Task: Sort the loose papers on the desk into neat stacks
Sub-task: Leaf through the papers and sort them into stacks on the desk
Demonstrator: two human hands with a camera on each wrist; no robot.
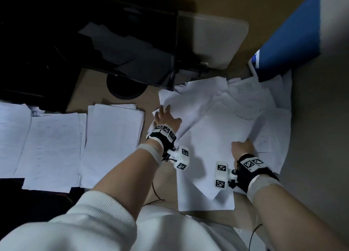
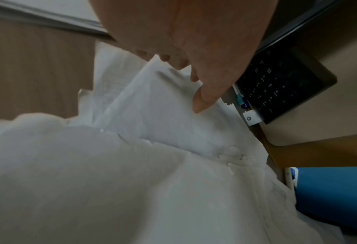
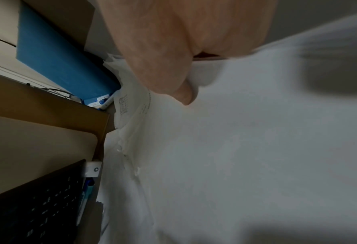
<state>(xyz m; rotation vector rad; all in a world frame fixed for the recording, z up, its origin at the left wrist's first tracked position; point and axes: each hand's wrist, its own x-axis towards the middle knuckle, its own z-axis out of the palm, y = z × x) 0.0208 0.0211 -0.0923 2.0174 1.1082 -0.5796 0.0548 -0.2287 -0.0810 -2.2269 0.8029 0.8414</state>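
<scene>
A loose pile of white papers (image 1: 217, 129) lies spread over the right half of the desk, the sheets overlapping at angles. My left hand (image 1: 164, 116) rests with fingers spread on the pile's left edge; in the left wrist view the left hand (image 2: 194, 74) reaches its straight fingers to a sheet's edge in the papers (image 2: 152, 115). My right hand (image 1: 242, 146) grips the right edge of the upper sheets. The right wrist view shows that right hand (image 3: 173, 74) with its thumb on top of the papers (image 3: 235, 132) and its fingers hidden beneath. Two squared stacks (image 1: 113, 143) (image 1: 51, 150) lie to the left.
A dark monitor (image 1: 94, 42) on a round base (image 1: 126, 88) stands at the back left. A black keyboard (image 2: 281, 85) and pens (image 2: 242, 100) sit behind the pile. A blue folder (image 1: 287, 48) leans at the back right. More papers (image 1: 11, 137) lie at the far left.
</scene>
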